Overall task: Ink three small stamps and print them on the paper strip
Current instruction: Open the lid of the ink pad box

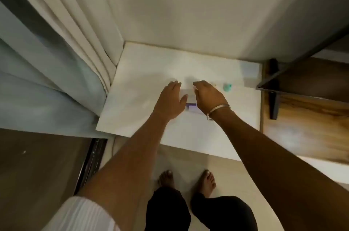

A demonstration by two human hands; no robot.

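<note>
On the white tabletop (pixel 143 98) lies a white paper strip (pixel 186 84), mostly hidden under my hands. My left hand (pixel 171 101) rests flat on its left part, fingers spread, holding nothing. My right hand (pixel 207 94) hovers palm down over its right part, fingers loosely apart; a bangle sits on that wrist. Between the two hands shows a small purple-topped ink pad (pixel 191 108). A small teal stamp (pixel 227 87) stands to the right of my right hand, with a pale small stamp (pixel 214 84) blurred beside the knuckles.
A curtain (pixel 75 41) hangs at the left of the table and a plain wall (pixel 188 13) rises behind it. A wooden shelf unit (pixel 306 113) with a dark bracket stands at the right. My bare feet (pixel 187 181) are on the floor below the table's front edge.
</note>
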